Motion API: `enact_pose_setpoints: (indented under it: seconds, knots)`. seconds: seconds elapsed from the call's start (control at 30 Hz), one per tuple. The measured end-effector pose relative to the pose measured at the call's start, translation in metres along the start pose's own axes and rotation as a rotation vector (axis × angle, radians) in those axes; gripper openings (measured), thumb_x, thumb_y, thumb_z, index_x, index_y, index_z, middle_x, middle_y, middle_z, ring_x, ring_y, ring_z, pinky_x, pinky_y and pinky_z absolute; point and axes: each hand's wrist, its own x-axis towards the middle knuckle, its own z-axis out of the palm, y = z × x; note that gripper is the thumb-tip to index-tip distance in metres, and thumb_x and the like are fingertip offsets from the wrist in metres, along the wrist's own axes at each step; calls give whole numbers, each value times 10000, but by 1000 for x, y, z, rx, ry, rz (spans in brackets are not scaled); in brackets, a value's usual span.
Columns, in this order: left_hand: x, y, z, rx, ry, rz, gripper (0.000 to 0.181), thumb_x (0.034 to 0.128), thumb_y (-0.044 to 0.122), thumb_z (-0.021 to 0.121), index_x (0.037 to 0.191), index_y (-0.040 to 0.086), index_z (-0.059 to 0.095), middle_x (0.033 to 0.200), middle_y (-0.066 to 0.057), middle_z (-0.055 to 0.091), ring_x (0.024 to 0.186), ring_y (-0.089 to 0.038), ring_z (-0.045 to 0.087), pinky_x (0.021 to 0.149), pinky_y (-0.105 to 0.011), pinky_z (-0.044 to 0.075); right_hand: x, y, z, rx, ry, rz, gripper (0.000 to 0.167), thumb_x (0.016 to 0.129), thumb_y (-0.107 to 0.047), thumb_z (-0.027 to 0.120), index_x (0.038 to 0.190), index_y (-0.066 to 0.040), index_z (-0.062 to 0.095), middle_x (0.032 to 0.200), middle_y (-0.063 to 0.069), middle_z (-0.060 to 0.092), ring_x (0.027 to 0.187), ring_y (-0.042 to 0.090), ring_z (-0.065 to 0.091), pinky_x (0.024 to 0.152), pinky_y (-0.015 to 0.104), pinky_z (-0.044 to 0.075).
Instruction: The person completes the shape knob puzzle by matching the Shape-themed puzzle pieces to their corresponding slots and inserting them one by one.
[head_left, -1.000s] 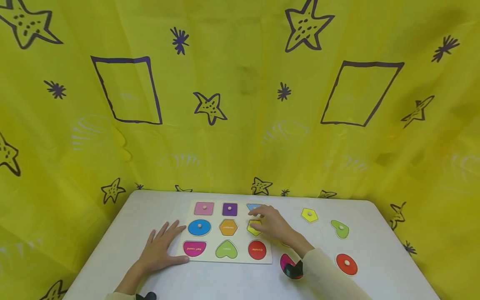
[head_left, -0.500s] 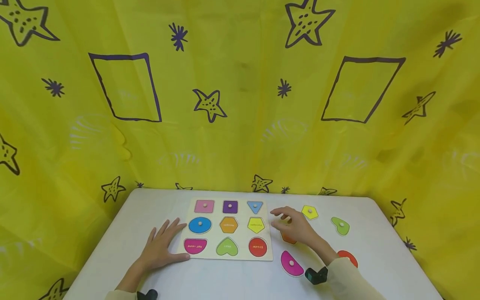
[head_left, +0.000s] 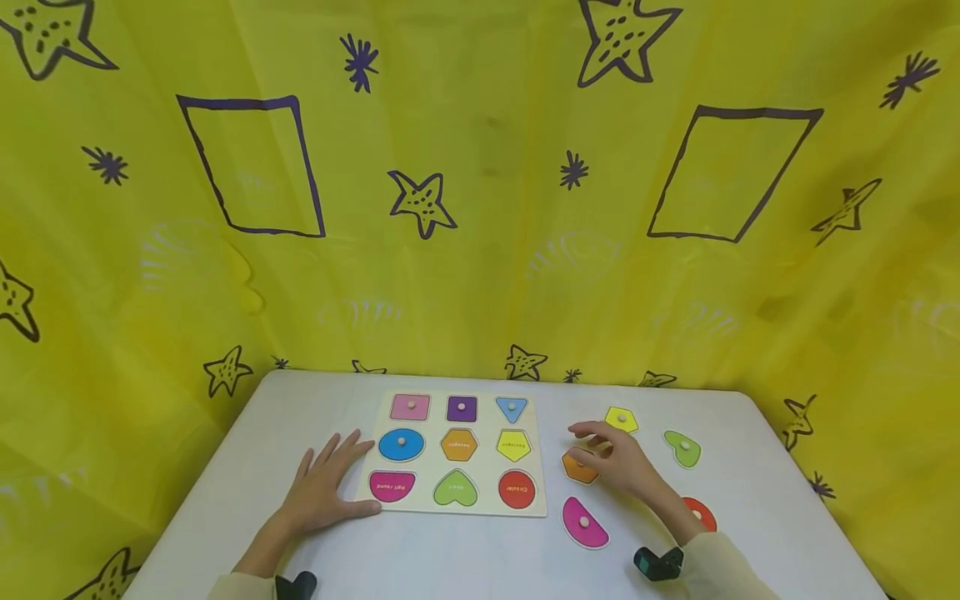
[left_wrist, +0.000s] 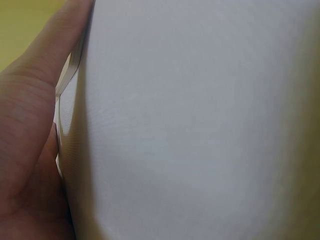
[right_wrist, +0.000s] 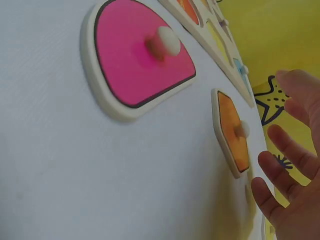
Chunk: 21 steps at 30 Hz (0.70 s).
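While the left hand (head_left: 321, 492), spread, touches the puzzle board (head_left: 487, 501), the relaxed, empty right hand (head_left: 621, 465) hovers by the orange hexagon (head_left: 576, 472) right of the board, where reaching too low could skew that piece.

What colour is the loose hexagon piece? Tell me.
The hexagon piece is orange; the right wrist view shows it best.

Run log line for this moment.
left hand: at puzzle board's edge; right hand: near loose orange hexagon, holding nothing; nearby: magenta half-round piece
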Motion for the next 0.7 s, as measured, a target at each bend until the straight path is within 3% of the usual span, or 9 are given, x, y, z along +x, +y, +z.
enact_pose_setpoints:
  seconds: [0.4, 0.7]
  knots:
    - [0, 0, -2, 8, -17, -12, 1009, 700, 689, 815, 1525, 203, 496, 1628, -157, 374, 1512, -476, 214, 1159, -759, 55, -9, 15, -1, -30, -25, 65, 410, 903, -343, 807, 1268, -181, 716, 1238, -1, 692, 1125, 226, 581, 969, 438, 496]
    - [1, -1, 1, 4, -2, -8, 1008, 690, 684, 818, 1513, 188, 511, 1617, -173, 387, 1505, -489, 220, 1150, -771, 58, -10, 20, 4, -59, -1, 36, 312, 897, -289, 818, 1187, -196, 746, 1233, 3, 682, 1168, 245, 595, 1010, 492, 497]
